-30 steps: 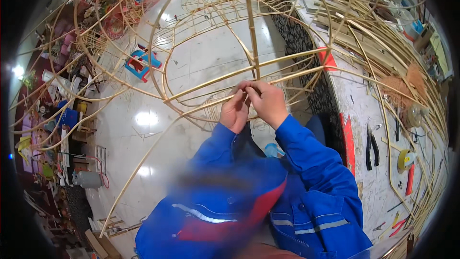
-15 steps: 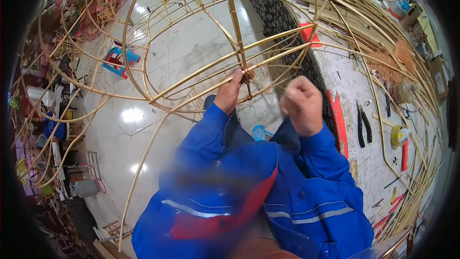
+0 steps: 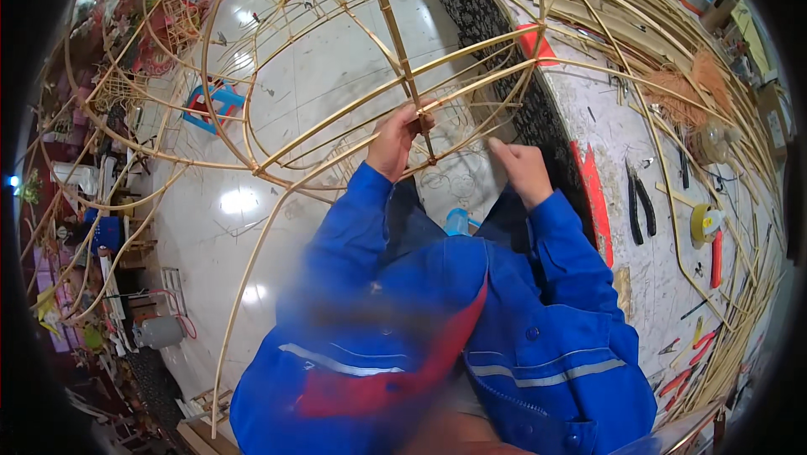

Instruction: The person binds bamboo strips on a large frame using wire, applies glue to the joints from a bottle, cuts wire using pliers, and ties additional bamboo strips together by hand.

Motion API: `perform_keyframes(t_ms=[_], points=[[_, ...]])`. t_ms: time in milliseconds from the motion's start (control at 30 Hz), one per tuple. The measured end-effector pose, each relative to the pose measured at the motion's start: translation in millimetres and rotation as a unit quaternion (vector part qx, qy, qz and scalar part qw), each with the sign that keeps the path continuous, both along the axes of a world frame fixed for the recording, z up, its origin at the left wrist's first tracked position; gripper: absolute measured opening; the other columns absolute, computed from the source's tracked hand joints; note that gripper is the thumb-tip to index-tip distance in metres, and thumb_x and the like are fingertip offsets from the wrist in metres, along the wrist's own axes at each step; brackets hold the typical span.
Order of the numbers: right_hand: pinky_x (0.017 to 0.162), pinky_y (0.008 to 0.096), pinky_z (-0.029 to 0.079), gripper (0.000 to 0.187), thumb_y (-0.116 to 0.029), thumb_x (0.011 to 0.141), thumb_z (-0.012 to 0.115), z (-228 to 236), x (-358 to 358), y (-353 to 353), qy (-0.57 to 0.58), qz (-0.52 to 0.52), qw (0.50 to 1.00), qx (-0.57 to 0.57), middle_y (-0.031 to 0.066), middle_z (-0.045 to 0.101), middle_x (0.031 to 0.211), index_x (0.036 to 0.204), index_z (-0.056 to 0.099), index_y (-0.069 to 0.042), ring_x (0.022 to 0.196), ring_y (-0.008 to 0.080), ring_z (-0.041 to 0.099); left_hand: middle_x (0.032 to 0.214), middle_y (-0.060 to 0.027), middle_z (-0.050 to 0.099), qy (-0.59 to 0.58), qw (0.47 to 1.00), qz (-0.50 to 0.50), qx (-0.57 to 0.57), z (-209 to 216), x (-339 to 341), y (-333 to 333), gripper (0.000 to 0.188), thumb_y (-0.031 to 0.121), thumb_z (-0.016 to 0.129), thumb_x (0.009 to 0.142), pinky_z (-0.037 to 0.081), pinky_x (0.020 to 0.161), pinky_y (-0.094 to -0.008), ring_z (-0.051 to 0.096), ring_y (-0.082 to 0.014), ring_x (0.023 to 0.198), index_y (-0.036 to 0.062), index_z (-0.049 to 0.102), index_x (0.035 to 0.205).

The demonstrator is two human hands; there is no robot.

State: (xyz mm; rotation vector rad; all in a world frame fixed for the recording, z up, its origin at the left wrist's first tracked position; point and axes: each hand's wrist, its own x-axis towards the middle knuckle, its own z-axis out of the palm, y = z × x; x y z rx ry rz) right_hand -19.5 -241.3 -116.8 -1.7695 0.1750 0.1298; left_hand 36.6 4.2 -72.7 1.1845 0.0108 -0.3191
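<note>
A large open frame of bent bamboo strips spans the space before me. My left hand [image 3: 392, 145] is closed around its crossing, where a thicker upright bamboo strip [image 3: 388, 18] meets several long curved strips. The fingers partly hide that joint. To the right, just apart from the joint, my right hand [image 3: 524, 172] is closed, thumb and fingertips pressed together near a curved strip. Whether something thin is pinched there is too small to tell.
At right, a white worktop [image 3: 601, 131] carries black-handled pliers [image 3: 641, 203], a yellow tape roll [image 3: 704, 223], red-handled tools and many bamboo strips. A blue and red stool [image 3: 212, 108] stands on the floor at left. A grey gas canister [image 3: 160, 332] is at lower left.
My right hand, blurred and raised before, has turned and come to rest with its fingertips toward the frame. My left hand and the frame's joint appear slightly further left and up.
</note>
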Motion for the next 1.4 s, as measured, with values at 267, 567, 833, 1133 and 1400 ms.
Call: perform_keyframes(t_ms=[267, 567, 833, 1133, 1400], points=[[0.052, 0.0413, 0.041, 0.060, -0.049, 0.082, 0.069, -51.7, 34.7, 28.3, 0.002, -0.005, 0.998, -0.063, 0.0175, 0.051, 0.051, 0.061, 0.061, 0.007, 0.047, 0.0228, 0.047, 0.119, -0.0125, 0.059, -0.026, 0.995, 0.040, -0.084, 4.2, -1.9, -0.8, 0.043, 0.024, 0.042, 0.098, 0.046, 0.089, -0.0350, 0.059, -0.0208, 0.095, -0.0009, 0.050, 0.132], [0.055, 0.0402, 0.045, 0.053, -0.044, 0.082, 0.068, -69.0, 45.4, 60.6, -0.073, -0.029, 0.995, -0.060, 0.0121, 0.055, 0.055, 0.067, 0.064, 0.006, 0.050, 0.0226, 0.054, 0.125, -0.0144, 0.058, -0.014, 0.992, 0.037, -0.117, -9.3, -3.2, 2.3, 0.047, 0.034, 0.038, 0.103, 0.045, 0.097, -0.0368, 0.059, -0.0253, 0.107, -0.0030, 0.051, 0.130], [0.046, 0.0355, 0.046, 0.047, -0.042, 0.084, 0.066, -45.0, 22.0, 56.3, 0.213, 0.079, 0.972, 0.066, 0.0105, 0.057, 0.059, 0.081, 0.066, 0.005, 0.050, 0.0189, 0.059, 0.118, -0.0103, 0.064, 0.026, 0.946, 0.188, -0.264, 2.5, -18.5, 0.5, 0.028, 0.018, 0.053, 0.097, 0.043, 0.103, -0.0349, 0.058, -0.0223, 0.115, 0.0015, 0.059, 0.120], [0.069, 0.0405, 0.052, 0.031, -0.022, 0.084, 0.069, 79.7, 2.9, 92.9, -0.257, 0.015, 0.964, -0.063, 0.0144, 0.066, 0.088, 0.109, 0.063, -0.005, 0.075, 0.0318, 0.065, 0.114, -0.0090, 0.063, -0.041, 0.942, 0.205, -0.262, 18.6, -16.8, 16.0, 0.036, -0.005, 0.061, 0.087, 0.047, 0.099, -0.0314, 0.060, -0.0199, 0.107, 0.0022, 0.055, 0.121], [0.072, 0.0414, 0.051, 0.017, -0.017, 0.086, 0.064, 93.3, 42.1, 133.2, -0.297, 0.104, 0.941, -0.127, 0.0140, 0.067, 0.093, 0.098, 0.070, -0.008, 0.083, 0.0314, 0.066, 0.117, -0.0098, 0.061, -0.048, 0.932, 0.188, -0.306, 27.6, -21.5, 22.9, 0.041, -0.008, 0.060, 0.085, 0.046, 0.099, -0.0326, 0.059, -0.0203, 0.109, 0.0032, 0.053, 0.124]])
